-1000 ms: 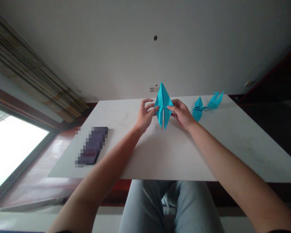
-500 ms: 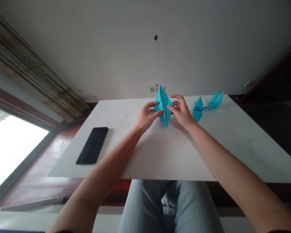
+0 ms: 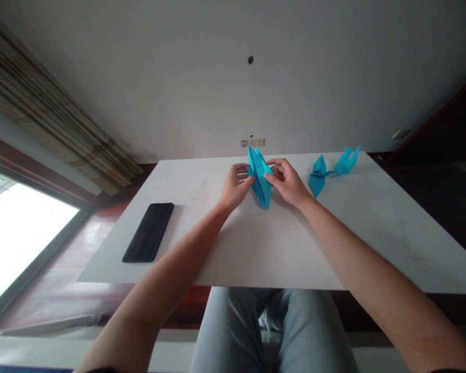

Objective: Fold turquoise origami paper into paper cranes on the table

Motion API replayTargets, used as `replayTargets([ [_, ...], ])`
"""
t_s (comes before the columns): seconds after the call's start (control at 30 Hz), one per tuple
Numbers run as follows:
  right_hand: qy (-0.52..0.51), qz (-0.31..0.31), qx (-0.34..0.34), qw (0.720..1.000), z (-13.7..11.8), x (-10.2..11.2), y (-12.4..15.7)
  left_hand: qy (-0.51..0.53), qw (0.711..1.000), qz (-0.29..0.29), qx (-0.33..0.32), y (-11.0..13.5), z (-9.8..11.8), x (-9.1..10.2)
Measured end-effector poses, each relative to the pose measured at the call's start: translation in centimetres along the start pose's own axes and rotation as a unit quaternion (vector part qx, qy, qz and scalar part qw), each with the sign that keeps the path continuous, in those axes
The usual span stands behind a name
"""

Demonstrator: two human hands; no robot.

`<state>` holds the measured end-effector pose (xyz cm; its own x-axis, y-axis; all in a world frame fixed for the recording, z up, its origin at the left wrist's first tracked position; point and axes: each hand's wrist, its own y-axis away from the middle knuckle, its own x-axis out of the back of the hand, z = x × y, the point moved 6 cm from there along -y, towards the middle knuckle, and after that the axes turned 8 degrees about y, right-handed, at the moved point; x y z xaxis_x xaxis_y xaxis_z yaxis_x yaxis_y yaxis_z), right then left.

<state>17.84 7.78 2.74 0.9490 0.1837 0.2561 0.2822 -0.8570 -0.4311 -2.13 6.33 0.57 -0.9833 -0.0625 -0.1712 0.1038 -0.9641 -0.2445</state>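
Note:
A piece of bright blue folded origami paper (image 3: 260, 178) is held upright between my two hands, above the middle of the table. It is a tall diamond shape, its layers spread at the top and its points hanging down. My left hand (image 3: 236, 185) pinches its left edge, thumb in front and fingers behind. On the right edge, my right hand (image 3: 286, 181) grips it the same way. The fingertips behind the paper are partly hidden. Two finished-looking blue paper cranes, a nearer one (image 3: 317, 178) and a farther one (image 3: 346, 161), sit to the right of my right hand.
A black phone (image 3: 148, 233) lies on the left part of the white table (image 3: 272, 254). Behind the table's far edge is a wall with sockets (image 3: 252, 142). A curtain (image 3: 62, 103) and a bright window (image 3: 19, 233) are at the left.
The origami paper has lowered slightly and its layers have turned open, showing several edges at the top. My right hand's raised fingers have closed in against the paper.

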Motion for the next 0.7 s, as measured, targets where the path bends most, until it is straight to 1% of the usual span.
replayTargets([
  [0.13,0.034,0.007,-0.018,0.999,0.1,0.1,0.1,0.019,1.000,0.008,-0.010,0.0,0.1,0.1],
  [0.23,0.049,-0.015,-0.035,0.998,0.0,-0.2,0.3,0.036,0.999,0.001,-0.019,0.0,0.3,0.0],
  [0.3,0.044,-0.031,-0.042,0.998,-0.2,-0.4,0.4,0.046,0.998,-0.006,-0.030,0.0,0.5,-0.1],
  [0.37,0.034,-0.035,-0.052,0.997,-0.3,-0.6,0.4,0.054,0.997,-0.009,-0.046,-0.1,0.7,-0.2],
  [0.47,0.018,-0.015,-0.056,0.998,-0.5,-0.4,0.4,0.046,0.995,-0.008,-0.086,-0.1,1.6,-0.1],
  [0.6,0.010,0.024,-0.062,0.998,-0.6,0.5,0.2,-0.012,0.988,-0.002,-0.157,0.5,3.6,0.0],
  [0.7,-0.001,0.056,-0.082,0.995,-0.5,1.3,0.0,-0.005,0.980,-0.015,-0.197,1.0,4.8,-0.2],
])
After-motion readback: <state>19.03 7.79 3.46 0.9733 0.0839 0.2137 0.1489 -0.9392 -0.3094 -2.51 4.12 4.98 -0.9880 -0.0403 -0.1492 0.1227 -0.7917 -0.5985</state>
